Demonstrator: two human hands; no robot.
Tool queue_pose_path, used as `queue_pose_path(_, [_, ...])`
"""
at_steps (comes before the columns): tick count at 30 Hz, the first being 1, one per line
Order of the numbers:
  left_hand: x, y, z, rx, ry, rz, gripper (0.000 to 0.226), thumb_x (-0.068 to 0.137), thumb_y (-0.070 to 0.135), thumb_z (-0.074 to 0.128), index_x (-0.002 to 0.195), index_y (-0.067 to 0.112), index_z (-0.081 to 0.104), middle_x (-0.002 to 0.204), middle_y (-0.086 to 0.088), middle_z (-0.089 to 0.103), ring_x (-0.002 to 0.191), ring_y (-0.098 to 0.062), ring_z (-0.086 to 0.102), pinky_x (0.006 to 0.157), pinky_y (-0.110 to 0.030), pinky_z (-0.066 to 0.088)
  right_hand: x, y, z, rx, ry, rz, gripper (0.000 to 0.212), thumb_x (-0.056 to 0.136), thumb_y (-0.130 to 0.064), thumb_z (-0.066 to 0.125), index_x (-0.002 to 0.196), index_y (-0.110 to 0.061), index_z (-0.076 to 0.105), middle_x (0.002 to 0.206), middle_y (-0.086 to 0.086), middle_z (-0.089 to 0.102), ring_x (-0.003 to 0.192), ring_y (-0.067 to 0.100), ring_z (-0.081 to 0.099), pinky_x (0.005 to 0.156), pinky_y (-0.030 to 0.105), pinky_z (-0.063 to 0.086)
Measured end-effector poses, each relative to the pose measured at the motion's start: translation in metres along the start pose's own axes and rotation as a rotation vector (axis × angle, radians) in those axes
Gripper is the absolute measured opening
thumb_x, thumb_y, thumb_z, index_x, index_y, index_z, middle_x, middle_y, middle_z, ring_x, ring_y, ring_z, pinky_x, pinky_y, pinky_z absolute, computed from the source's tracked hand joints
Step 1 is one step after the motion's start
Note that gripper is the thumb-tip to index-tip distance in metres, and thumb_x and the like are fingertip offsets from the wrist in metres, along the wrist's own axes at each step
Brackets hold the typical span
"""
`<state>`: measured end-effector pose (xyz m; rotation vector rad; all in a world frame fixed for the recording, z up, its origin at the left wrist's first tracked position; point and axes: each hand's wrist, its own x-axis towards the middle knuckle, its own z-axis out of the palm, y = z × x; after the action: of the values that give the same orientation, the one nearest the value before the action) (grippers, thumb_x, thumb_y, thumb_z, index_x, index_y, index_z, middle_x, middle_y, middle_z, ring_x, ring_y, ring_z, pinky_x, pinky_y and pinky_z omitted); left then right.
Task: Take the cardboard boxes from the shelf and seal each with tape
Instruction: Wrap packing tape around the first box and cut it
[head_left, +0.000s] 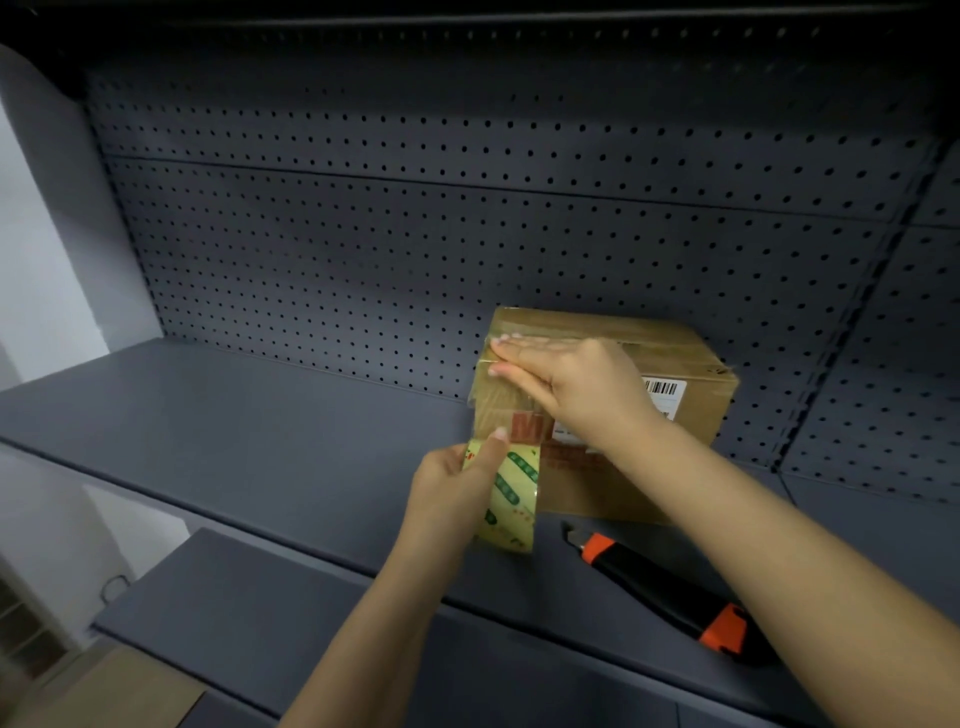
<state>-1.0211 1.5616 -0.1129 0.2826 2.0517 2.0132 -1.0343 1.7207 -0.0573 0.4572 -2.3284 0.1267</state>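
A brown cardboard box (670, 358) with a barcode label stands on the dark grey shelf (234, 415), right of centre. My right hand (576, 384) lies flat with straight fingers on the box's top left edge, pressing clear tape down. My left hand (457, 493) grips a roll of clear tape (511, 499) with green print, held against the box's front left corner. A strip of tape runs from the roll up over the box's edge under my right fingers.
An orange and black utility knife (670, 587) lies on the shelf in front of the box, under my right forearm. Behind stands a perforated back panel (415, 234). A lower shelf (249, 623) and another cardboard box (104, 696) show at the bottom left.
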Motion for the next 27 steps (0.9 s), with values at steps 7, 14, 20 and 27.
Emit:
queue_pose_path(7, [-0.008, -0.007, 0.004, -0.109, -0.016, 0.066, 0.045, 0.095, 0.046, 0.057, 0.069, 0.011, 0.070, 0.069, -0.005, 0.072, 0.065, -0.013, 0.068, 0.056, -0.022, 0.052, 0.005, 0.005, -0.015, 0.080, -0.243, 0.050, 0.050, 0.099, -0.048, 0.039, 0.133, -0.017, 0.059, 0.134, -0.001, 0.060, 0.125, 0.012, 0.056, 0.106, 0.029, 0.043])
queue_pose_path(14, [-0.013, -0.020, -0.001, -0.080, -0.060, 0.139, 0.016, 0.095, 0.024, 0.063, 0.091, 0.011, 0.073, 0.083, -0.004, 0.077, 0.078, -0.018, 0.073, 0.064, -0.028, 0.058, 0.006, 0.008, -0.023, 0.100, -0.331, 0.072, 0.043, 0.103, -0.038, 0.043, 0.140, -0.020, 0.051, 0.144, -0.007, 0.050, 0.136, 0.004, 0.042, 0.115, 0.022, 0.029])
queue_pose_path(20, [-0.001, -0.023, -0.001, 0.060, -0.012, 0.021, 0.026, 0.093, 0.037, 0.065, 0.085, 0.015, 0.075, 0.080, 0.001, 0.076, 0.078, -0.016, 0.073, 0.070, -0.032, 0.057, 0.006, 0.010, -0.020, 0.131, -0.302, 0.058, 0.041, 0.099, -0.033, 0.054, 0.137, -0.017, 0.055, 0.140, -0.003, 0.054, 0.132, 0.008, 0.047, 0.114, 0.027, 0.034])
queue_pose_path(27, [0.005, -0.018, 0.001, 0.008, 0.021, -0.005, 0.028, 0.091, 0.036, 0.067, 0.081, 0.012, 0.076, 0.073, 0.001, 0.075, 0.067, -0.012, 0.071, 0.059, -0.025, 0.052, 0.005, 0.013, -0.015, 0.116, -0.309, 0.040, 0.046, 0.095, -0.035, 0.059, 0.137, -0.016, 0.055, 0.141, -0.001, 0.054, 0.132, 0.009, 0.047, 0.113, 0.023, 0.033])
